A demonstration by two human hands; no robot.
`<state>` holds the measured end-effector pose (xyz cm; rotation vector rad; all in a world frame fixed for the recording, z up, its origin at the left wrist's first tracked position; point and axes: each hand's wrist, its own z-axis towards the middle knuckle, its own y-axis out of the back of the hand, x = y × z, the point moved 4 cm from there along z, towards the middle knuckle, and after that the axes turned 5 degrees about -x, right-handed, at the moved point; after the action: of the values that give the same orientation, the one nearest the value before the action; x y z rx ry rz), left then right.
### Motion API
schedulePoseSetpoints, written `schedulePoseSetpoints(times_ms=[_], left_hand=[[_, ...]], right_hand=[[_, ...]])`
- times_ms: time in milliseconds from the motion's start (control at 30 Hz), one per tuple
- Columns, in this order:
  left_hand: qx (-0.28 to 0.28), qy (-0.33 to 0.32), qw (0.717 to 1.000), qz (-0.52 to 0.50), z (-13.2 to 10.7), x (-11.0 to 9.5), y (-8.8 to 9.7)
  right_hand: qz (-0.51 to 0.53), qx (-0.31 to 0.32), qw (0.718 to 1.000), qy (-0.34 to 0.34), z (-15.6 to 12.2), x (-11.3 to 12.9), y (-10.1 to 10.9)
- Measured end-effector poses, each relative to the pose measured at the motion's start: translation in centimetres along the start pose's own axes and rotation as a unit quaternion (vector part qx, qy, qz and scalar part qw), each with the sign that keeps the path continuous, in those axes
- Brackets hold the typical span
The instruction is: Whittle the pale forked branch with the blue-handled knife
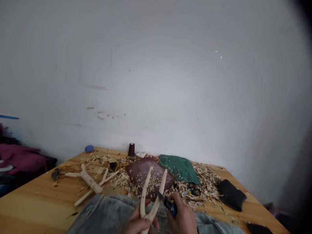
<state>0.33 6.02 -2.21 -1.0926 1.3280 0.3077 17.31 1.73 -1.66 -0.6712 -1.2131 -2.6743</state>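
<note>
A peeled, Y-shaped forked stick [145, 191] stands tilted up in front of me, both prongs pointing toward the wall. My left hand [140, 222] is closed around its base, just below the fork. In my right hand [181, 214] is a knife [167, 203] with a dark blade and a black and blue handle. Its blade lies against the right prong, partway up. Behind the prongs is a maroon leather piece [136, 172] strewn with wood shavings. A grey cloth [109, 211] spreads beneath my hands.
More peeled forked sticks [91, 182] lie on the wooden table [31, 201] at left. Shavings [207, 177] cover its back, around green leather [182, 167], scissors [195, 191] and a thread spool [131, 149]. Black leather [231, 195] lies right; a purple lid-like object [89, 148] sits far left.
</note>
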Motion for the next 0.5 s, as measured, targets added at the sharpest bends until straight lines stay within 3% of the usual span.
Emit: schedulePoseSetpoints(times_ms=[167,400,500], left_hand=[[-0.027,-0.009,1.000,-0.003,-0.3,-0.2,0.0],[-0.028,0.001,0.996,0.088,-0.9,-0.2,-0.6],[-0.056,-0.013,0.993,0.106,-1.0,0.0,-0.7]], right_hand=[[0.085,0.038,0.995,0.028,-0.6,1.4,0.3],[0.204,0.004,0.978,0.039,-0.8,2.2,0.9],[0.208,0.027,0.977,0.044,-0.8,2.4,1.0]])
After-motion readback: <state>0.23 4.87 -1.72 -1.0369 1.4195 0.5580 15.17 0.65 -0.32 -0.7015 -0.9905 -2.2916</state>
